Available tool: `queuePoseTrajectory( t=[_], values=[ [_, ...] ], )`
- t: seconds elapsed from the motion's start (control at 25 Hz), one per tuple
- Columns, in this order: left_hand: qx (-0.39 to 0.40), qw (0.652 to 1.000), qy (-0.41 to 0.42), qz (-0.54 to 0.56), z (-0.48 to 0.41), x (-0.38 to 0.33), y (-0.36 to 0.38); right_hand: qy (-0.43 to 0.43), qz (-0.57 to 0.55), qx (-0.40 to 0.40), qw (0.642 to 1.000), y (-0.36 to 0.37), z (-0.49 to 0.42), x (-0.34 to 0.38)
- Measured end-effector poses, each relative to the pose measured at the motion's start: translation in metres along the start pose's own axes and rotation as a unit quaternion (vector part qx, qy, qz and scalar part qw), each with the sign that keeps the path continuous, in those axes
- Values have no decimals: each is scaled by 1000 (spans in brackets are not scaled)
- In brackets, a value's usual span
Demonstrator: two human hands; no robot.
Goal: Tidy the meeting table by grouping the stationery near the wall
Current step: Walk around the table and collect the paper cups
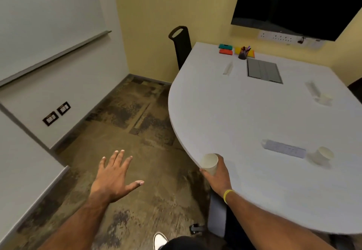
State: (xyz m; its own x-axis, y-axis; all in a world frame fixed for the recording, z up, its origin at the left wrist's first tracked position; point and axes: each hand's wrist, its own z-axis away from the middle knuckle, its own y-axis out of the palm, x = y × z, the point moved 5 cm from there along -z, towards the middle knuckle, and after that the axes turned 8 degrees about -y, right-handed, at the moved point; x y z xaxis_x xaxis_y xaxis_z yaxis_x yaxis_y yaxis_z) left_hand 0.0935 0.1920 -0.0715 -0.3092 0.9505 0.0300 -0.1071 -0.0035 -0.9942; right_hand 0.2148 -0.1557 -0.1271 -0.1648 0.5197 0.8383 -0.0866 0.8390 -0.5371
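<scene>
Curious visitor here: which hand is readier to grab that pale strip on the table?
Probably the left hand: open and empty, though out over the floor. The right hand is nearer the pale strip but grips a paper cup.

One camera, on person's head. Looks forward and down, wide. Near table (254, 122) on right, floor (117, 132) on left.

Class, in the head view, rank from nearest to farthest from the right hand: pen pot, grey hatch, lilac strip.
1. Lilac strip, right of the right hand and its cup.
2. Grey hatch, mid-table.
3. Pen pot, by the wall.
</scene>
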Motion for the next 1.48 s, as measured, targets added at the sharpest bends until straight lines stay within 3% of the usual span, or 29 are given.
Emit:
queuePoseTrajectory(
  t=[0.2,0.48,0.68,0.96,1.16,1.48],
  values=[
    [-22,999,44,7,-127,-4,-42,38,5,-31,999,27,-83,14],
    [-3,985,171,-11,-279,-27,-34,68,-1,-94,993,83,-181,31],
    [-1,968,249,-22,-402,3,-42,129,4,-139,982,126,-238,48],
    [-2,955,289,-69,-556,36,-69,183,4,-248,951,168,-311,78],
    [9,942,326,-78,-631,-1,-66,205,-15,-289,935,182,-374,55],
    [15,917,396,-55,-798,-134,-80,242,-61,-354,901,157,-552,-35]
  ],
)
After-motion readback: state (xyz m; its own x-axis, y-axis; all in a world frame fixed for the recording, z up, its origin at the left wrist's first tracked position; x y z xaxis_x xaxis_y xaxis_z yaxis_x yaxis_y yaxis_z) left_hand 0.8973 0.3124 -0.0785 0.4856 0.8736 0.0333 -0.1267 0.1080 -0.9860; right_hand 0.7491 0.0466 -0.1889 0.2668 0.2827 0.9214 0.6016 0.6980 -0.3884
